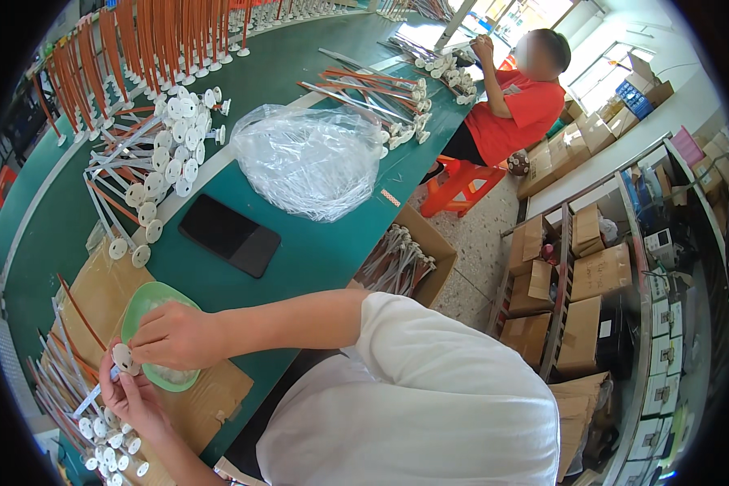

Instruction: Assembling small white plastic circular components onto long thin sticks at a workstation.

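Note:
My left hand (136, 402) is closed round a white round disc with small holes (125, 359), which sits at the end of a pale strip. My right hand (174, 336) reaches in from the right with fingers pinched together at the edge of that disc. Whatever those fingertips hold, if anything, is hidden. Partly beneath my right hand lies a green bowl (188, 296) with whitish translucent contents. Below and left of my hands, several more strips with white discs (109, 441) lie in a heap on flattened cardboard (219, 397).
A dark phone (229, 235) and a clear plastic bag of pale pieces (308, 166) rest on the green table (324, 251). Disc-ended strips (174, 146) lie beyond, with brown ones standing in rows. A carton (437, 275) stands beside the table. Farther off sits a person in red (526, 109).

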Available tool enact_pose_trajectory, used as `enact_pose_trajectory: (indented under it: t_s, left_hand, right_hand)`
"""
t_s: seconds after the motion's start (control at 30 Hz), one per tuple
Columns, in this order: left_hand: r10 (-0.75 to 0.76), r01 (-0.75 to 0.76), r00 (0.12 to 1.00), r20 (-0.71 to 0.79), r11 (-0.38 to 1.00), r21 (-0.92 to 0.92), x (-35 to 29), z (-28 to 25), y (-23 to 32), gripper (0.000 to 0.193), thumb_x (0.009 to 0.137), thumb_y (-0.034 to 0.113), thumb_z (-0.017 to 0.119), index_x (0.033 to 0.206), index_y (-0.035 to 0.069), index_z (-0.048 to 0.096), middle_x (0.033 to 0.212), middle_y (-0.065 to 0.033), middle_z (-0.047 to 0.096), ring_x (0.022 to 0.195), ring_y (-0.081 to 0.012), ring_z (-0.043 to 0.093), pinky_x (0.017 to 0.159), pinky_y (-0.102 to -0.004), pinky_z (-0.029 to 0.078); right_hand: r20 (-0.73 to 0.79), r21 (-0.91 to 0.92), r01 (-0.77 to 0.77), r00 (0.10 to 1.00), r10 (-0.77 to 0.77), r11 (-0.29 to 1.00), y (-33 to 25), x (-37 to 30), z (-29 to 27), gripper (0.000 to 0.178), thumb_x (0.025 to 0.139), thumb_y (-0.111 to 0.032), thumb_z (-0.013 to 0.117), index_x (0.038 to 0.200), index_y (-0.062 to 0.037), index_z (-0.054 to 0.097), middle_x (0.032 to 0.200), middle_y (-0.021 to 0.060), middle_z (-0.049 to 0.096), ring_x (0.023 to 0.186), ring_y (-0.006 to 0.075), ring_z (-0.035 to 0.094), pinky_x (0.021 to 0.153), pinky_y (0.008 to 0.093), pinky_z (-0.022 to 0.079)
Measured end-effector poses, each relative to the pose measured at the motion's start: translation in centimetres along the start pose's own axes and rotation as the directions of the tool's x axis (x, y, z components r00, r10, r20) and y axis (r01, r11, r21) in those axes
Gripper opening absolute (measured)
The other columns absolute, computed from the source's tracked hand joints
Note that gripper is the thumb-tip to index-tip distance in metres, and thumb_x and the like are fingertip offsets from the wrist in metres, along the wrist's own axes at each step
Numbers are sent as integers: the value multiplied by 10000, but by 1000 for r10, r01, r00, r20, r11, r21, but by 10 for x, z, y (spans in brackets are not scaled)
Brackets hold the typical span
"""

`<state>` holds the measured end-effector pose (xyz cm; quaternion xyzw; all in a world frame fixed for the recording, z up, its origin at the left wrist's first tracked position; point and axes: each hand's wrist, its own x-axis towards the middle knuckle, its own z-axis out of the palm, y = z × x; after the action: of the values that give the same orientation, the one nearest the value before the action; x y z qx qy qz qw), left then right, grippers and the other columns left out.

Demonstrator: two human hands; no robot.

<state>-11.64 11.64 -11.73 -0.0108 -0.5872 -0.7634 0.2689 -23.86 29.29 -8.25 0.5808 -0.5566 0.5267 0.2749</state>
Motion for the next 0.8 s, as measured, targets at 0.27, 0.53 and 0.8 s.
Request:
enact_pose_trajectory:
  t_s: [0.27,0.53,0.8]
  left_hand:
    - [10,-6,998,63,998,-67,1,-7,-5,401,1010,85,545,1379,-53,475,1407,-250,516,1254,-293,567,1086,-407,456]
    - [-16,17,1000,-13,1000,4,-11,-19,0,535,971,163,631,1387,-120,450,1361,-237,559,1248,-319,569,1076,-440,454]
    - [62,-49,994,89,989,-138,6,34,22,417,906,-21,630,1314,-83,571,1275,-226,638,1120,-238,655,985,-352,508]
  right_hand:
    - [41,29,-20,999,19,999,-3,-1,-4,190,720,-41,718,902,-30,663,916,84,688,719,248,631,618,349,531]
    - [133,-82,-2,991,13,997,-1,2,4,155,762,-102,656,910,-130,693,908,45,684,795,240,667,689,361,554]
    - [93,120,-124,989,114,985,-6,21,-9,168,721,13,758,878,-40,733,860,92,716,693,237,674,587,303,534]
